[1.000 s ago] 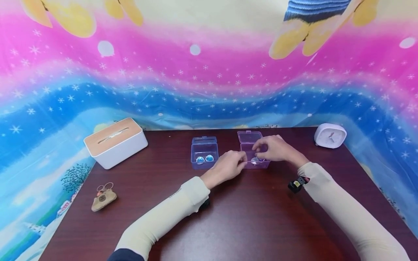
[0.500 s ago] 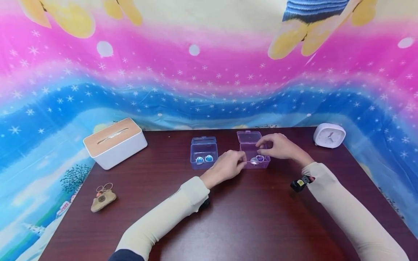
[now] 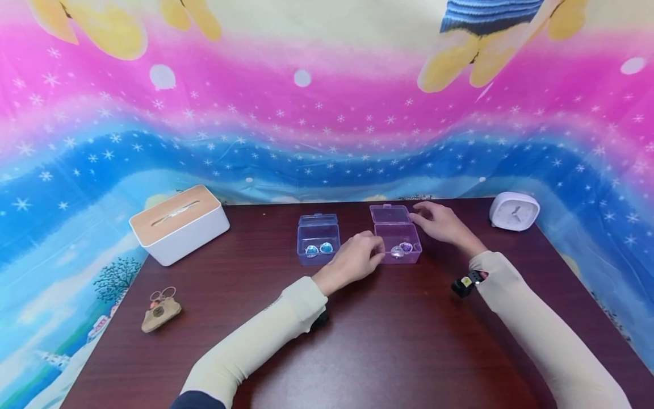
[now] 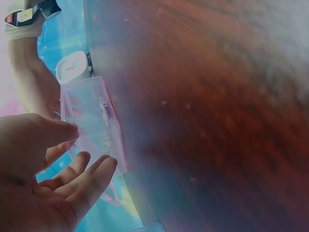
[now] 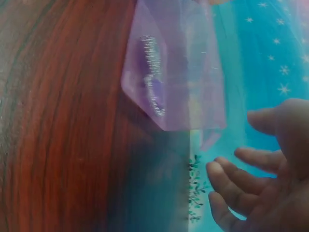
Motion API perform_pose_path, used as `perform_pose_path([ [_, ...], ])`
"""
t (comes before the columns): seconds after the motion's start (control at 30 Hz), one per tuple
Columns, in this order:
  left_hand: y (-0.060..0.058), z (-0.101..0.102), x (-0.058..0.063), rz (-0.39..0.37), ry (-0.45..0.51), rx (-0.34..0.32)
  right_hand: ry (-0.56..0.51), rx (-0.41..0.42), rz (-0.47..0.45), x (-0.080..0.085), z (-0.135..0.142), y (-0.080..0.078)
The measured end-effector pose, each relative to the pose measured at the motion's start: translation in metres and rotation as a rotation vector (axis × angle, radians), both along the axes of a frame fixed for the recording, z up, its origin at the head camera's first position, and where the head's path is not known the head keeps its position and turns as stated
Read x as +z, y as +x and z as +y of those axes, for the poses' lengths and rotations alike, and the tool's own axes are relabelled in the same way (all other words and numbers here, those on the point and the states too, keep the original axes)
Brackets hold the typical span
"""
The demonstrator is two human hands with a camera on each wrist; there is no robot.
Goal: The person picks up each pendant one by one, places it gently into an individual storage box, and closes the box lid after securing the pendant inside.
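Note:
A see-through purple box (image 3: pixel 399 258) stands with its lid (image 3: pixel 389 215) raised toward the back. Inside lie two round pieces, a silvery clear one (image 3: pixel 397 252) and a purple one (image 3: pixel 406 247); in the right wrist view their beaded silvery edges (image 5: pixel 153 58) show through the wall. My left hand (image 3: pixel 353 257) is at the box's left end, its thumb and loosely bent fingers overlapping the wall in the left wrist view. Beside the lid's right edge is my right hand (image 3: pixel 440 221), fingers spread and slightly bent, with nothing between them in the right wrist view.
Left of the purple box, a see-through blue box (image 3: pixel 319 260) with a raised lid holds two round blue pieces (image 3: pixel 326 247). A tissue box (image 3: pixel 186 233) and a small tan pouch keychain (image 3: pixel 160 315) lie farther left. A white clock (image 3: pixel 515 211) stands at the back right.
My right hand has come out of the purple box and moved back and right, beside its lid. The purple piece inside is now uncovered. My left hand stays almost in place.

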State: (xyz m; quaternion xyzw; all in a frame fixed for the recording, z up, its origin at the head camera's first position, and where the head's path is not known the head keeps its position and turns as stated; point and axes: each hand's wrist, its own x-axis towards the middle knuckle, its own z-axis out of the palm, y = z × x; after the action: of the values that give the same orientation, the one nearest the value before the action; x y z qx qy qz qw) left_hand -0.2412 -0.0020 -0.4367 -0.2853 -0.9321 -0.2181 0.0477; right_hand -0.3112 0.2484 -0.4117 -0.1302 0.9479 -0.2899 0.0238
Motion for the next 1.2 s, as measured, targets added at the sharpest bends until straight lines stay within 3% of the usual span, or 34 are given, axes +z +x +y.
perform_pose_path([
  [0.2, 0.001, -0.001, 0.0, 0.005, -0.005, 0.012, -0.176, -0.048, -0.258, -0.015, -0.006, -0.009],
  [0.3, 0.001, 0.0, 0.0, -0.004, -0.012, 0.015, -0.271, -0.068, -0.325, -0.022, -0.006, -0.012],
  [0.5, 0.001, 0.0, 0.0, -0.002, -0.005, 0.006, -0.384, -0.097, -0.317, -0.027, -0.004, -0.015],
  [0.73, 0.001, -0.001, 0.002, 0.008, -0.011, 0.004, -0.426, -0.091, -0.306, -0.021, -0.001, -0.014],
  [0.97, 0.001, -0.001, 0.002, 0.015, -0.017, 0.01, -0.442, -0.028, -0.252, -0.02, 0.004, -0.013],
  [1.2, 0.001, 0.0, 0.003, 0.029, -0.022, 0.009, -0.469, 0.044, -0.213, -0.013, 0.01, -0.003],
])
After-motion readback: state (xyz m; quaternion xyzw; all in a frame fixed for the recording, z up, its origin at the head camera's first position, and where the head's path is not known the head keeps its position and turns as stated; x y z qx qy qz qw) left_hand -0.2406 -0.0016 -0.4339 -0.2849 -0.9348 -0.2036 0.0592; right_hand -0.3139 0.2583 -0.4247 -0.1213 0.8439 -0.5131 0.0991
